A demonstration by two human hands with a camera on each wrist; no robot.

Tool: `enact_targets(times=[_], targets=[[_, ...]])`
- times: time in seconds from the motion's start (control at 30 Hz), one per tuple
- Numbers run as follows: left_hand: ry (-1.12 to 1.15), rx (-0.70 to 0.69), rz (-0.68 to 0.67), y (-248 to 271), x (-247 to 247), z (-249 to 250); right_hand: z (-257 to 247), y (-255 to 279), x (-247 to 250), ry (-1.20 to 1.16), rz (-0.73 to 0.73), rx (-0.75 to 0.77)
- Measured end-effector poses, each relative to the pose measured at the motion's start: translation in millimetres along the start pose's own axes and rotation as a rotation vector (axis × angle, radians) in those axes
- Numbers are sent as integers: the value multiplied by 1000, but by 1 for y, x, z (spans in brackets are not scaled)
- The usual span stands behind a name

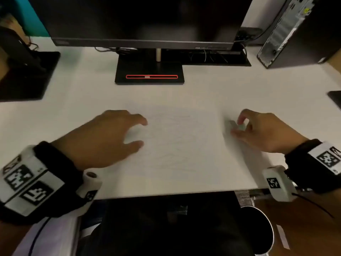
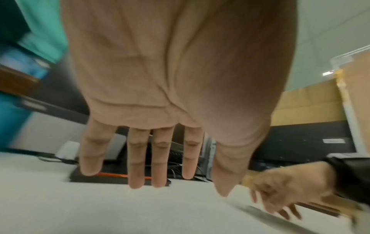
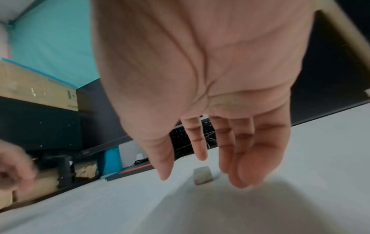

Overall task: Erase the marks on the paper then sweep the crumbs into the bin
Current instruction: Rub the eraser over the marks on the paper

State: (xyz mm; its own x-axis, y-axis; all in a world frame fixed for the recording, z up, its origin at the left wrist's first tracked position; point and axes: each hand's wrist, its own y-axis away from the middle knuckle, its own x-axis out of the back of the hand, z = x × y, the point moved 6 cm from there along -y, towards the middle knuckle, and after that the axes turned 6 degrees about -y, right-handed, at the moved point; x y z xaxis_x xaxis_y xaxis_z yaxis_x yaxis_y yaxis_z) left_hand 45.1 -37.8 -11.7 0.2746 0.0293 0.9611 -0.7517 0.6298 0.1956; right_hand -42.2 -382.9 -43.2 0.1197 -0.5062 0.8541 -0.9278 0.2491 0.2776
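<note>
Right hand (image 1: pixel 265 132), fingers loose, hovers over the eraser (image 3: pixel 202 175) just right of the paper (image 1: pixel 177 145); left hand (image 1: pixel 108 139) spread, empty: unpinned, the paper may slide.

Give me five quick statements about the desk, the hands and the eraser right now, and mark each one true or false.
1. The eraser lies on the desk, below the right hand. True.
2. The right hand grips the eraser tightly. False: in the right wrist view its fingers hang open above it.
3. The left hand holds a pencil. False: it is empty, fingers straight.
4. The bin stands on the desk. False: it is below the desk's near edge.
5. The paper lies between the hands. True.
</note>
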Motion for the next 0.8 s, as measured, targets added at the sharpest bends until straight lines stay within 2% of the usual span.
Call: enact_targets(times=[0.13,0.3,0.57,0.8], targets=[[-3,-205,-162,-38,-24,36,-12,-28,-13,109,-56,29],[-163,-116,-341,-64,-50,40,-20,-40,-16,95,-84,99],[-183,-84,-345,-61,-55,44,-41,-10,-15,-77,-90,250],[-180,-32,-397,-45,-57,58,-39,2,-27,-223,-146,295]])
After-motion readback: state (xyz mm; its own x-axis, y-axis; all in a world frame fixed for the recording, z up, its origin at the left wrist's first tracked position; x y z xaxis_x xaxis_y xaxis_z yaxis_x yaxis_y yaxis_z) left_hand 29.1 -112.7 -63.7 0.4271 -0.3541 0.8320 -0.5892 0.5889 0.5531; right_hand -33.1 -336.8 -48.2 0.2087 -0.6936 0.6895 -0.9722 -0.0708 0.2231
